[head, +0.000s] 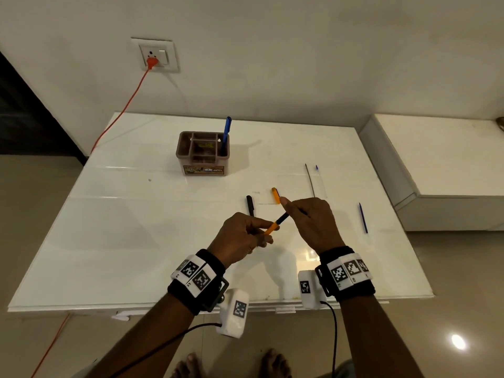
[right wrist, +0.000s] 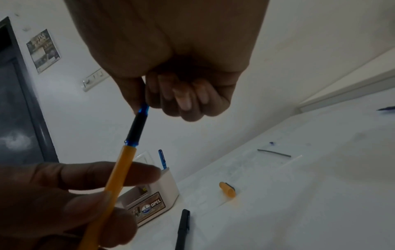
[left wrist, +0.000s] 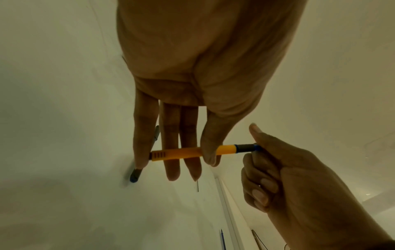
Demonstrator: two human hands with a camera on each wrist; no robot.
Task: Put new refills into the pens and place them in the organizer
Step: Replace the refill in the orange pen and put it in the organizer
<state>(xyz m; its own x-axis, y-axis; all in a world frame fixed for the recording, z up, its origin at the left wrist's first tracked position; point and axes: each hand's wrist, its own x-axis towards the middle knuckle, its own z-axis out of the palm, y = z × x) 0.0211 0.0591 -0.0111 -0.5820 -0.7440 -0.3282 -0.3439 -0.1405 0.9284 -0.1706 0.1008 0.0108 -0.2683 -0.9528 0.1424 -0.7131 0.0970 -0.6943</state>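
My left hand (head: 268, 233) pinches the orange pen barrel (head: 270, 228) above the table's front middle; the left wrist view shows thumb and fingers around the barrel (left wrist: 177, 154). My right hand (head: 287, 208) pinches the tip end of the black grip section (right wrist: 136, 128) that sits in the barrel's mouth. The orange cap (head: 275, 195) and a black pen (head: 250, 205) lie just beyond my hands. The brown organizer (head: 180, 151) stands further back with a blue pen (head: 226, 129) upright in its right compartment.
On the white table (head: 136, 241), a dark refill (head: 310, 180) and a clear refill with a blue tip (head: 320, 178) lie to the right. A blue refill (head: 363, 218) lies near the right edge. An orange cable (head: 120, 113) runs from the wall socket past the table's left corner.
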